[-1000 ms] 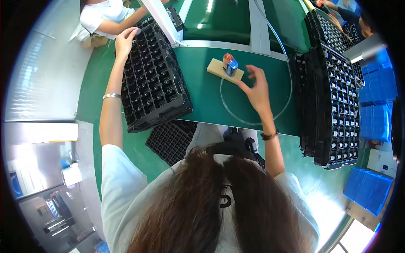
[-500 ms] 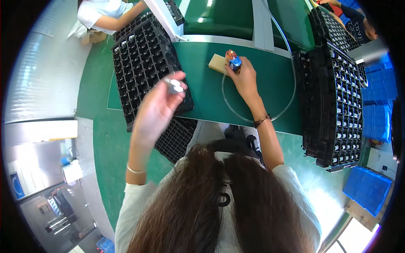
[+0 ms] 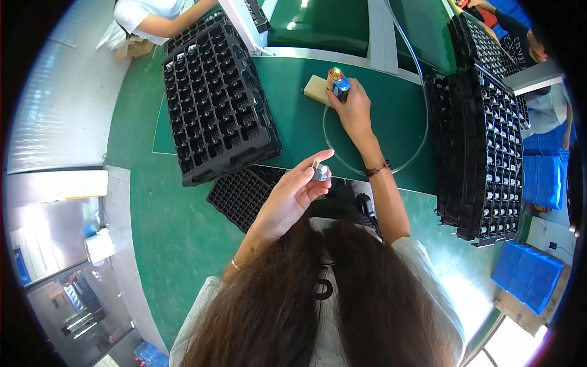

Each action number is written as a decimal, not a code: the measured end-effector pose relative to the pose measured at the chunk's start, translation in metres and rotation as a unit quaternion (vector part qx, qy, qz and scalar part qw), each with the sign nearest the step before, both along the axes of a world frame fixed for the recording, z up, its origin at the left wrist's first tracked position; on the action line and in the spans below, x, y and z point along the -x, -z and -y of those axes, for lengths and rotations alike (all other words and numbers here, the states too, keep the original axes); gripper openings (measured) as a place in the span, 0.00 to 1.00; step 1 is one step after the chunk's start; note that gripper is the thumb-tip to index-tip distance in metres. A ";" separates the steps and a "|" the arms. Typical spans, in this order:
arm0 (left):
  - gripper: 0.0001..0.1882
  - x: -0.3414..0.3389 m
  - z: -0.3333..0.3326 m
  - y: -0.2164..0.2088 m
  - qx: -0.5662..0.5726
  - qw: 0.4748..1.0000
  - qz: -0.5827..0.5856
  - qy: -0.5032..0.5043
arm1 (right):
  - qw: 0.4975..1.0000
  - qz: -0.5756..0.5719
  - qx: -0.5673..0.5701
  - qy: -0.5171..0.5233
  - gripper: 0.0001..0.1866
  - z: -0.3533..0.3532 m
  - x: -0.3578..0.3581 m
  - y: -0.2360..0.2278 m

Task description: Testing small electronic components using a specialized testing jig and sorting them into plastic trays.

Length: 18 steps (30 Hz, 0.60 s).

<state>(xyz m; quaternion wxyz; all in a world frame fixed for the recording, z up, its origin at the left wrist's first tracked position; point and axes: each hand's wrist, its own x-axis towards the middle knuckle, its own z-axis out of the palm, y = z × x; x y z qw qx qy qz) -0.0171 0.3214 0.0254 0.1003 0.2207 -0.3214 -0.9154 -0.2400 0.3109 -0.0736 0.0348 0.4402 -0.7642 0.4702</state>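
My left hand (image 3: 290, 197) is raised by the table's near edge, its fingers closed round small silver-and-white parts (image 3: 320, 172). Their exact kind and number cannot be made out. Over the green table (image 3: 287, 110), my right hand (image 3: 354, 109) grips a blue handheld tool (image 3: 341, 85) with a shiny amber tip. Most of the tool's body is hidden in the palm. Touching or just beside it lies a pale yellow block (image 3: 317, 90). A clear tube (image 3: 367, 169) loops round under my right wrist; where it ends is hidden.
Stacked black compartment trays (image 3: 214, 104) stand at the left of the table. Another black tray (image 3: 239, 197) sits lower, beneath the table edge. On the right, stacked trays (image 3: 483, 153) hold several small silver parts. Two other people work at the far left and far right. Blue crates (image 3: 529, 275) stand right.
My left hand has come from over the left trays, right and nearer to my body, with the small parts still in it. My right hand stays almost in place with the blue tool.
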 end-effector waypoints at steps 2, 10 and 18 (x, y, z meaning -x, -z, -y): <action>0.26 -0.002 -0.001 -0.002 0.001 1.000 0.002 0.001 | 1.000 -0.002 0.000 -0.001 0.17 0.003 0.001 0.001; 0.25 -0.008 0.000 0.007 -0.021 0.999 -0.027 0.006 | 0.996 0.085 -0.018 0.002 0.16 -0.050 -0.012 -0.018; 0.20 -0.007 -0.010 0.021 -0.061 0.998 0.005 -0.010 | 0.884 0.187 0.408 -0.135 0.10 -0.268 -0.102 -0.129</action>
